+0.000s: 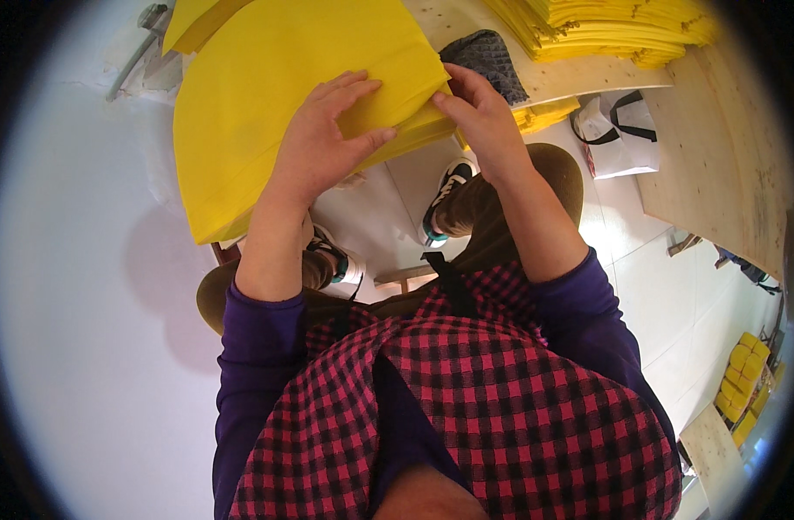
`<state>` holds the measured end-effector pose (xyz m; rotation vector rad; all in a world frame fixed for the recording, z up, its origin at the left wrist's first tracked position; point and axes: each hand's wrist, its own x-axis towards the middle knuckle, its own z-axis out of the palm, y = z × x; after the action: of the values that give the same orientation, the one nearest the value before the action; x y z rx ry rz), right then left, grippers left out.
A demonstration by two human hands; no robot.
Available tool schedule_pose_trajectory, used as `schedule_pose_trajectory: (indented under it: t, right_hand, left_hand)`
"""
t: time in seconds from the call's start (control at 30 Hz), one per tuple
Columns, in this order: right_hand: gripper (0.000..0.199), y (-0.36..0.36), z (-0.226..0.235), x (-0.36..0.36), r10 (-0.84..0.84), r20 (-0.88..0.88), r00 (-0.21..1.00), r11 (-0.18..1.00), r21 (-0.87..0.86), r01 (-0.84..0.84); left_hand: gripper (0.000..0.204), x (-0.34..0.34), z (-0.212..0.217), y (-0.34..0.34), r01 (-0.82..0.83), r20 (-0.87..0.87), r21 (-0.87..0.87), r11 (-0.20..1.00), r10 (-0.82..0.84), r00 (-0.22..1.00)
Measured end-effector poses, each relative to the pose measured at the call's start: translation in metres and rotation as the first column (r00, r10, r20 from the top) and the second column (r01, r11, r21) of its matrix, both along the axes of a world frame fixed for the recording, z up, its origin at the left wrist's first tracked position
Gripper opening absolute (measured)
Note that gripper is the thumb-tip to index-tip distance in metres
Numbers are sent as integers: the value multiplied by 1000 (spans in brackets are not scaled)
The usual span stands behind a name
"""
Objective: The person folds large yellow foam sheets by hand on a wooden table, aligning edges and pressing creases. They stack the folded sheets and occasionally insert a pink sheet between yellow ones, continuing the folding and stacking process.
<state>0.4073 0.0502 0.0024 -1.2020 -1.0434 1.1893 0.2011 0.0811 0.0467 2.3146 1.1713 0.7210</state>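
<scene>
A thick stack of large yellow sheets point(267, 113) lies in front of me; whether they are paper or cloth I cannot tell. My left hand point(328, 134) rests on the top sheet, fingers spread and thumb stretched toward the near edge. At the stack's right corner my right hand point(482, 117) pinches the edge of a yellow sheet between thumb and fingers. Just beyond the right hand lies a dark grey quilted cloth point(485, 62) on the wooden table.
More yellow sheets point(596, 30) are piled on the wooden table point(579, 80) at the far right. A white bag with black handles point(621, 134) stands below it. Yellow bundles point(744, 377) sit at the right rim. A white wall point(76, 286) closes the left side.
</scene>
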Motion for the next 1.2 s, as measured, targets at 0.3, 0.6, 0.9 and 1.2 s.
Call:
schedule_pose_trajectory:
  t: [0.3,0.6,0.9,1.2]
  right_hand:
    - [47,0,0,2,6,35,999,1000,4,-6]
    - [50,-4,2,3,13,-28,1000,1000,13,-12]
    - [50,-9,-1,6,26,-33,999,1000,-1,-26]
    - [51,-1,-6,10,-7,140,990,998,63,-1]
  left_hand:
    - [51,0,-1,1,3,5,14,1000,-3,1000]
    - [49,-1,-2,2,14,7,21,1000,-14,1000]
    - [45,-1,-2,1,5,-24,16,1000,-4,1000]
    - [43,0,-6,2,13,21,65,998,-14,1000]
